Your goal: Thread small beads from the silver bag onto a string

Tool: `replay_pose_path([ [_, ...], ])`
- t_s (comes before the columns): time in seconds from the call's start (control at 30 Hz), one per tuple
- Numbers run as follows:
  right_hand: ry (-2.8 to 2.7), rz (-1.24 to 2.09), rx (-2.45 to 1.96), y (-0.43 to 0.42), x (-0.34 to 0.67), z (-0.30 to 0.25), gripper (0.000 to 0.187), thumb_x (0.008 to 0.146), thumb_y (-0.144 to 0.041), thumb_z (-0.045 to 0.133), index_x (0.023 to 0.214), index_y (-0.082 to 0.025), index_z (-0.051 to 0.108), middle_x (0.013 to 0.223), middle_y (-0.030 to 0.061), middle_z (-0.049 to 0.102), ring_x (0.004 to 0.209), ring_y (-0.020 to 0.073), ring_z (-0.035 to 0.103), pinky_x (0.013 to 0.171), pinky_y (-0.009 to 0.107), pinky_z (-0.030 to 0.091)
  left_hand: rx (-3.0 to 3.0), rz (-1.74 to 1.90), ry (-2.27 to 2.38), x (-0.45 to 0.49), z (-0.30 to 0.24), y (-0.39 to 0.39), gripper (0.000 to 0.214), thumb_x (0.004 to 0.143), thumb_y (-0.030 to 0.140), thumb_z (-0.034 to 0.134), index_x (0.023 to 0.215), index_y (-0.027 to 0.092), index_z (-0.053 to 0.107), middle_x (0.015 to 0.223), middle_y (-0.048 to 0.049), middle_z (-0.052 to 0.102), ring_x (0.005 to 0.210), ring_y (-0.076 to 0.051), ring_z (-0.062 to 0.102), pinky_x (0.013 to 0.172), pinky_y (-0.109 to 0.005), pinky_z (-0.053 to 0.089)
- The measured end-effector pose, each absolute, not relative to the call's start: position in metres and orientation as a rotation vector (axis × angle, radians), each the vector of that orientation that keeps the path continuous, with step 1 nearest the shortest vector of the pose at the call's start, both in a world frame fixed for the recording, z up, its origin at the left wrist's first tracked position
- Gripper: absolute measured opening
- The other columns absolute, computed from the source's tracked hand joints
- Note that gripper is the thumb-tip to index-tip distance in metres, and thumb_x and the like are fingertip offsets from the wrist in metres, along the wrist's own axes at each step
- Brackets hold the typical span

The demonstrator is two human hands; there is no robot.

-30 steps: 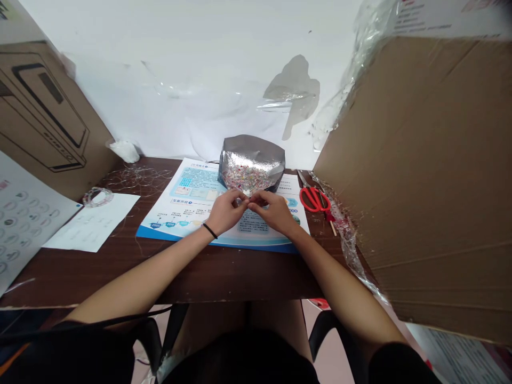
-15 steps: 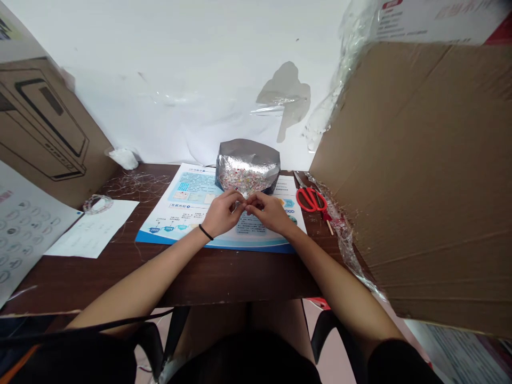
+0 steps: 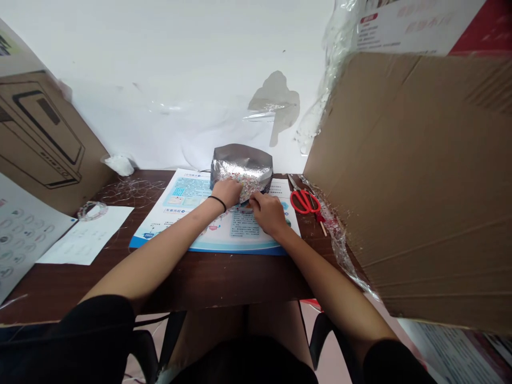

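A silver foil bag (image 3: 242, 162) full of tiny multicoloured bits lies on a printed blue-and-white poster (image 3: 188, 197), its front open to the speckled contents. My left hand (image 3: 226, 192), with a black wristband, lies against the lower front of the bag, fingertips hidden among the bits. My right hand (image 3: 268, 212) sits at the bag's lower right edge with curled fingers. Whether it pinches anything is hard to tell.
Red-handled scissors (image 3: 304, 202) lie right of the poster on a dark wooden table (image 3: 192, 282). Left are a beaded ring (image 3: 93, 210), tangled fine threads (image 3: 132, 189) and a white paper (image 3: 86, 237). Large cardboard sheets (image 3: 404, 181) stand at the right.
My hands have come apart from their pinch in front of the bag. The left hand has moved forward onto the bag, the right hand sits lower right, and the view has tilted slightly.
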State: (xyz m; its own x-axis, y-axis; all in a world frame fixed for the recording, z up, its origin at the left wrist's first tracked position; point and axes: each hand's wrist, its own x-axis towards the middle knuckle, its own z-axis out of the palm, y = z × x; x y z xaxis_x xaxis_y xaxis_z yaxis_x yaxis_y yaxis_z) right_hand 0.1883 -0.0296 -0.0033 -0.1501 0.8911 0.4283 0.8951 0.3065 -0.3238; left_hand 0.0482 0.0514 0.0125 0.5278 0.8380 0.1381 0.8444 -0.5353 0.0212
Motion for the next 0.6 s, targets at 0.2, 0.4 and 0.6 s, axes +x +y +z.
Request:
replay_pose_path([
  [0.2, -1.792, 0.085, -1.513, -0.027, 0.191, -0.003, 0.021, 0.091, -0.027, 0.036, 0.096, -0.021, 0.056, 0.087, 0.0057, 0.066, 0.083, 0.0178, 0.058, 0.076, 0.031, 0.037, -2.749, -0.495, -1.446, 0.046, 0.006, 0.050, 0.016, 0.079, 0.015, 0.048, 0.071, 0.014, 0.062, 0.083, -0.0136, 0.059, 0.091, -0.026, 0.052, 0.072, -0.034, 0.040],
  [0.4, -1.736, 0.077, -1.472, -0.028, 0.192, 0.000, 0.017, 0.090, -0.028, 0.040, 0.091, -0.021, 0.055, 0.087, 0.0028, 0.067, 0.083, 0.0156, 0.060, 0.079, 0.030, 0.037, -2.873, -1.568, -1.544, 0.037, 0.005, 0.010, 0.009, 0.077, 0.026, 0.058, 0.076, 0.019, 0.064, 0.074, -0.0046, 0.060, 0.068, -0.014, 0.052, 0.065, -0.027, 0.040],
  [0.6, -1.818, 0.026, -1.428, -0.035, 0.186, 0.001, 0.020, 0.091, -0.028, 0.039, 0.087, -0.022, 0.058, 0.088, 0.0002, 0.069, 0.086, 0.0131, 0.060, 0.086, 0.031, 0.031, -2.883, -2.711, -2.085, 0.037, -0.013, -0.027, 0.021, 0.070, 0.032, 0.067, 0.081, 0.016, 0.059, 0.074, -0.0032, 0.062, 0.062, -0.010, 0.053, 0.047, -0.020, 0.037],
])
